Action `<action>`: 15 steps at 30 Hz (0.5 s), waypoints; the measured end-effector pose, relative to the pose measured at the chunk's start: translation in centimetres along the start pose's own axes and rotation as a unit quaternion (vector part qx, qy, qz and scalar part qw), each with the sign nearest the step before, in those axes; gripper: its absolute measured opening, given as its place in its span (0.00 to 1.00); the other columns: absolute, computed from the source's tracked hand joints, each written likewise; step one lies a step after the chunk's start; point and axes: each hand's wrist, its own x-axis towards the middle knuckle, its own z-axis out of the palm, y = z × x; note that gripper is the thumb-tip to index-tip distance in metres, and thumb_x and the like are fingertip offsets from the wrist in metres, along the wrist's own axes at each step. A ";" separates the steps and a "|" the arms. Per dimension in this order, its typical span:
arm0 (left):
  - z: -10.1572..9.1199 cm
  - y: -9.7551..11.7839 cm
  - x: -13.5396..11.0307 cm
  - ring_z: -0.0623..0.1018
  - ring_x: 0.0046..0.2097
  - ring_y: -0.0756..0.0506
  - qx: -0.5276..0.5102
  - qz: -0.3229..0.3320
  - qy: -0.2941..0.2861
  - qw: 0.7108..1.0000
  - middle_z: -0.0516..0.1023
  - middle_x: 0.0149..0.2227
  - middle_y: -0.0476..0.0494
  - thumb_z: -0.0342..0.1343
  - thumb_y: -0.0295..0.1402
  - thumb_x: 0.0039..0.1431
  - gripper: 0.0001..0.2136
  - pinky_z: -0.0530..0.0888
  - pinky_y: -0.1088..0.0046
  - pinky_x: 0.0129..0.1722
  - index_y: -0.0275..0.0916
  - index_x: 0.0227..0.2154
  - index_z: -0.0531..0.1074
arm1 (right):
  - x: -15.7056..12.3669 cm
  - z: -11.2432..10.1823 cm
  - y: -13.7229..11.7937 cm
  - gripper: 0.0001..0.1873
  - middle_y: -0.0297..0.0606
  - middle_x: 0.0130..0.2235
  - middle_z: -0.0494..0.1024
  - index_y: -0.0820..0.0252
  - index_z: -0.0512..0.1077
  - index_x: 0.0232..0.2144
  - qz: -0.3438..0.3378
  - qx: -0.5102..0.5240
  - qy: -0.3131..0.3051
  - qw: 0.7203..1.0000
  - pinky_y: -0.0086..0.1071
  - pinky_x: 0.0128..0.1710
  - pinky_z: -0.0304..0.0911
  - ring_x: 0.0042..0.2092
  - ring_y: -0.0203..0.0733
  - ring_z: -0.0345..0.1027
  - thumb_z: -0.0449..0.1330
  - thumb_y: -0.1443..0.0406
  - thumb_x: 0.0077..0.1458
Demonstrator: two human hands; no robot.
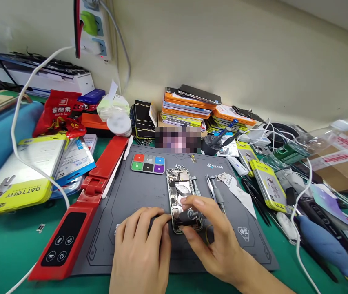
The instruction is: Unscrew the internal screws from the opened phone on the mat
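An opened phone [178,192] lies on the grey work mat [131,204], its inner boards and parts bare. My left hand [143,241] rests on the mat with bent fingers. Its index fingertip and thumb press at the phone's lower left edge, steadying it. My right hand [219,232] holds a short dark screwdriver [189,215] over the lower part of the phone, between thumb and fingers; the tip is hidden. Right of the phone lie another screwdriver [218,194], a grey-handled driver [196,187] and tweezers [209,185].
A colour-coded case [148,163] sits at the mat's upper left. Along the left edge runs a red folding lamp [78,216]. A tool holder [212,143], stacked boxes [186,108] and a blue air blower [323,243] stand around. White cables [302,212] cross both sides.
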 end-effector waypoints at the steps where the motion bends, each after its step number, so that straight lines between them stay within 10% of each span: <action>1: 0.0 0.0 0.0 0.77 0.55 0.42 0.000 0.000 0.000 1.000 0.83 0.51 0.49 0.55 0.25 0.72 0.11 0.66 0.62 0.52 0.46 0.50 0.77 | 0.0 0.1 0.1 0.43 0.44 0.58 0.77 0.50 0.53 0.76 -0.004 0.000 0.003 1.000 0.43 0.59 0.74 0.59 0.47 0.74 0.59 0.78 0.65; 15: 0.0 1.7 0.2 0.75 0.56 0.39 -0.051 -0.073 0.010 0.996 0.82 0.51 0.46 0.52 0.24 0.74 0.11 0.64 0.57 0.55 0.44 0.48 0.77 | 0.5 0.2 0.0 0.42 0.43 0.57 0.80 0.48 0.54 0.76 -0.007 0.015 -0.002 1.000 0.43 0.57 0.75 0.56 0.45 0.77 0.60 0.77 0.67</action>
